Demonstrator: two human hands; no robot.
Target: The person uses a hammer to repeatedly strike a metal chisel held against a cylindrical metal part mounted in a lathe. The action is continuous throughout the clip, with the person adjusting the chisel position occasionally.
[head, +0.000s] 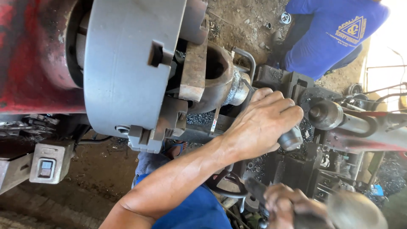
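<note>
My left hand (pixel 260 125) reaches from the lower left and is closed around a grey metal handle (pixel 291 139) on the lathe's tool post (pixel 303 91). Just left of it a rusty, hollow metal workpiece (pixel 218 78) sits clamped in the jaws of the large grey chuck (pixel 123 63). At the bottom, my right hand (pixel 290 205) is blurred and grips a dark lever (pixel 256 188) beside a round grey knob (pixel 356 210). A black handwheel (pixel 229 186) lies partly under my left forearm.
The red headstock (pixel 29 55) fills the left side, with a grey switch box (pixel 47 163) below it. The tailstock and its red bar (pixel 335 116) extend to the right. Another person in a blue shirt (pixel 335 34) crouches on the dirt floor beyond the machine. Metal chips (pixel 199 118) cover the bed.
</note>
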